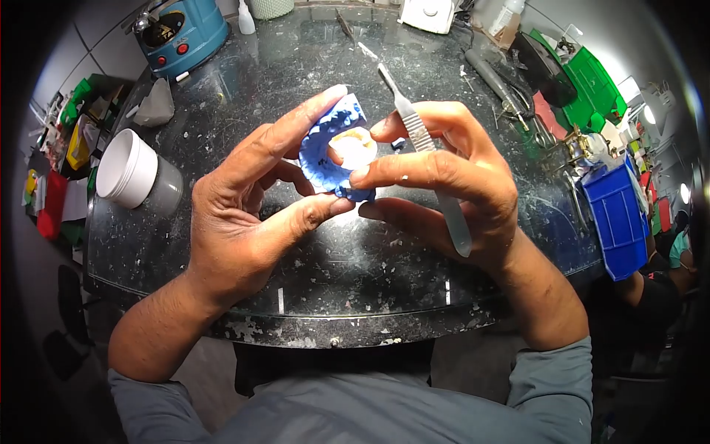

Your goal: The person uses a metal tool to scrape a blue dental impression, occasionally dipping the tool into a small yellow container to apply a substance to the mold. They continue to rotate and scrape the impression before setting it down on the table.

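One blue dental model (314,159), gripped by left hand (248,196); right hand (477,166) pinches white piece (355,153), scalpel (415,124) between fingers (433,169) (blade (367,53) best angled outward).

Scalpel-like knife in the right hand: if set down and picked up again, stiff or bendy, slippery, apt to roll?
The knife looks like metal and straight, so probably stiff. Ridges near its neck should help grip; the smooth butt may slip. Its handle looks flat, so rolling seems unlikely.
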Available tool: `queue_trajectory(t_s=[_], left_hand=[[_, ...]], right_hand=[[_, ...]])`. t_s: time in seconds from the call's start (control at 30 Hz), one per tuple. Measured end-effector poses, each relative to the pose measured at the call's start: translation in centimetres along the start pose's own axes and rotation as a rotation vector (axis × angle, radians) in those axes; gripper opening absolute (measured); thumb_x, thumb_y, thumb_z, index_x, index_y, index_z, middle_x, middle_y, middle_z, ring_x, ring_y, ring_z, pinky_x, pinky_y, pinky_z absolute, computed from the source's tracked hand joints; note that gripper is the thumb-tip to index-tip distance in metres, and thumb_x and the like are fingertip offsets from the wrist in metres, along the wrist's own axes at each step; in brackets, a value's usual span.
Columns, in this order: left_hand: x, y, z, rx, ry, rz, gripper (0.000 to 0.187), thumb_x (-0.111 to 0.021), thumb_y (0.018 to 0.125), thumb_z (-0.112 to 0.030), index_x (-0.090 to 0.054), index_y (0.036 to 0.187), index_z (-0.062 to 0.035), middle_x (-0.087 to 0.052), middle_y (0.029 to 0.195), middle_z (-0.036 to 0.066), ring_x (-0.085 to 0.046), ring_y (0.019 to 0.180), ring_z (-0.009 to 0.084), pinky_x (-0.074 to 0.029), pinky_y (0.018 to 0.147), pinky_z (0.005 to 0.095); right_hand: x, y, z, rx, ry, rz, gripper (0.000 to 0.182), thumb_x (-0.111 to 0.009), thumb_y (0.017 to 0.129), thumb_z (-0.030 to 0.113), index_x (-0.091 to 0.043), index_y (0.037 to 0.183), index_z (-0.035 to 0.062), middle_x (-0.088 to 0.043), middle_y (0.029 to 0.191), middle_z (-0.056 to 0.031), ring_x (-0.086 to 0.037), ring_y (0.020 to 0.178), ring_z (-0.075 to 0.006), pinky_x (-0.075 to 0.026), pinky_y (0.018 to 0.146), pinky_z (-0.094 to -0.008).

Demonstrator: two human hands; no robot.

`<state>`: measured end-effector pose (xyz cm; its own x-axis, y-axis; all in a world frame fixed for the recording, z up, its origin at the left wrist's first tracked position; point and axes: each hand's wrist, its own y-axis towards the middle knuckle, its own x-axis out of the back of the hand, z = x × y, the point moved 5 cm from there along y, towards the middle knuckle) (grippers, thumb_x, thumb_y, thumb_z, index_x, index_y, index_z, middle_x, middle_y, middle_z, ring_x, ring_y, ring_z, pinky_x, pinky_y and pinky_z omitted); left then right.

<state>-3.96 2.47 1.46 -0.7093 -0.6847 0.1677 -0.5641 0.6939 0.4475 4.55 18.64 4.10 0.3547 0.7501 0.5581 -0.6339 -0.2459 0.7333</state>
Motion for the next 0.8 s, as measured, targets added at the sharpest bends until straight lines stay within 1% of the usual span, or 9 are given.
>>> queue_trajectory(t_s=[0.03,0.1,0.13,0.23,0.3,0.4,0.57,0.67,0.8], left_hand=[[0.1,-0.1,0.1,0.005,-0.005,-0.006,0.076,-0.073,0.080,-0.001,-0.036,0.146,0.0038,-0.057,0.122,0.009,-0.055,0.109,0.0119,-0.046,0.100,0.0286],[0.1,-0.2,0.0,0.018,-0.008,-0.015,0.075,-0.073,0.080,-0.001,-0.036,0.146,0.0042,-0.056,0.126,0.009,-0.055,0.109,0.0117,-0.046,0.100,0.0286],[0.1,-0.2,-0.4,-0.016,0.024,-0.021,0.075,-0.073,0.081,-0.001,-0.036,0.146,0.0042,-0.054,0.129,0.010,-0.055,0.109,0.0116,-0.046,0.100,0.0285],[0.1,-0.2,-0.5,-0.052,0.051,-0.030,0.075,-0.073,0.081,-0.001,-0.036,0.145,0.0041,-0.052,0.135,0.011,-0.055,0.109,0.0114,-0.047,0.099,0.0283],[0.3,-0.2,-0.4,-0.050,0.049,-0.040,0.074,-0.074,0.080,-0.001,-0.037,0.145,0.0041,-0.051,0.137,0.011,-0.055,0.109,0.0113,-0.047,0.098,0.0282],[0.5,-0.2,-0.3,-0.084,0.105,-0.049,0.076,-0.075,0.077,0.002,-0.038,0.143,0.0029,-0.049,0.140,0.013,-0.056,0.107,0.0118,-0.048,0.096,0.0276],[0.2,-0.3,-0.8,-0.278,0.155,-0.037,0.080,-0.075,0.072,0.008,-0.035,0.141,-0.0006,-0.047,0.139,0.015,-0.057,0.103,0.0128,-0.050,0.093,0.0270],[0.2,-0.4,-0.7,-0.194,0.105,-0.089,0.080,-0.074,0.072,0.009,-0.034,0.141,-0.0004,-0.049,0.136,0.014,-0.057,0.102,0.0127,-0.050,0.093,0.0270],[0.2,-0.3,-0.8,-0.199,0.103,-0.087,0.081,-0.074,0.071,0.009,-0.034,0.141,-0.0001,-0.050,0.134,0.013,-0.057,0.102,0.0128,-0.050,0.093,0.0267]], right_hand=[[-0.1,-0.2,-0.2,-0.004,0.002,0.002,0.042,-0.087,0.064,0.003,-0.072,0.103,0.0105,-0.061,0.107,-0.0088,-0.060,0.103,-0.0211,-0.051,0.090,-0.0330],[0.0,-0.6,-0.7,-0.013,0.071,-0.101,0.047,-0.088,0.064,0.005,-0.062,0.104,0.0082,-0.061,0.106,-0.0108,-0.060,0.102,-0.0230,-0.051,0.090,-0.0352],[0.2,-0.3,-0.5,0.090,0.001,-0.075,0.054,-0.089,0.064,0.006,-0.053,0.103,0.0078,-0.062,0.103,-0.0119,-0.062,0.103,-0.0267,-0.051,0.090,-0.0394],[0.0,-0.5,-0.9,0.061,0.077,-0.100,0.050,-0.088,0.064,0.004,-0.050,0.096,0.0081,-0.064,0.103,-0.0149,-0.063,0.105,-0.0309,-0.051,0.091,-0.0448],[-0.2,-0.4,-0.8,0.095,0.071,-0.097,0.049,-0.087,0.065,0.004,-0.046,0.090,0.0097,-0.066,0.104,-0.0201,-0.064,0.106,-0.0349,-0.051,0.091,-0.0494],[0.0,-0.2,-0.5,0.132,-0.001,-0.078,0.049,-0.086,0.066,0.003,-0.042,0.086,0.0104,-0.067,0.105,-0.0244,-0.064,0.106,-0.0361,-0.049,0.093,-0.0514],[-0.1,0.0,0.6,0.202,-0.082,-0.087,0.047,-0.084,0.068,0.002,-0.042,0.084,0.0121,-0.072,0.097,-0.0170,-0.067,0.099,-0.0347,-0.049,0.088,-0.0442],[-0.1,0.1,0.9,0.206,-0.117,-0.054,0.046,-0.084,0.070,0.003,-0.042,0.085,0.0128,-0.073,0.095,-0.0154,-0.067,0.099,-0.0334,-0.049,0.088,-0.0428],[-0.1,-0.1,0.9,0.217,-0.141,-0.049,0.044,-0.083,0.072,0.005,-0.042,0.085,0.0131,-0.074,0.094,-0.0143,-0.067,0.099,-0.0325,-0.049,0.089,-0.0418]])
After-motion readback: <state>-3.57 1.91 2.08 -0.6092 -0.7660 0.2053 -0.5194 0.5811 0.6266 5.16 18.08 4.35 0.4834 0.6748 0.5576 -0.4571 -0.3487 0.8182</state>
